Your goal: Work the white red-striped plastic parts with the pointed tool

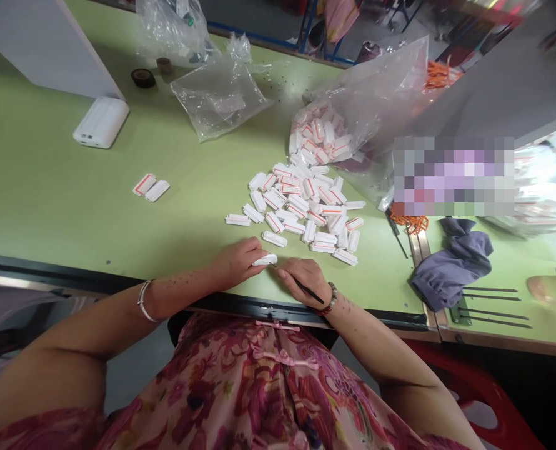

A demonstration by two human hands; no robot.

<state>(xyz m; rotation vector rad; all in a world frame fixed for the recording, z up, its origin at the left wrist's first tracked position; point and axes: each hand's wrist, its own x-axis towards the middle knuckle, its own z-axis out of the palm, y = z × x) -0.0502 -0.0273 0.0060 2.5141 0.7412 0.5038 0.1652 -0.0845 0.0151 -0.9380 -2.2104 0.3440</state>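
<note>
Between the fingers and thumb of my left hand (237, 264) is a small white plastic piece (265, 260), held just above the table's near edge. My right hand (302, 281) is closed round a slim black tool shaped like tweezers (310, 291). Its thin tip meets or nearly meets the right end of the held piece; contact is too small to tell. Past my hands spreads a loose pile of similar white pieces (297, 205), some with an orange-red stripe. One single piece (274, 239) lies closest to my left hand.
A clear plastic bag (367, 94) spills more white pieces at the pile's back. Two pieces (150, 187) lie apart at left, near a white power bank (102, 122). Dark tape (143, 78) sits behind. On the right are a grey-purple cloth (453, 262) and thin dark rods (493, 312).
</note>
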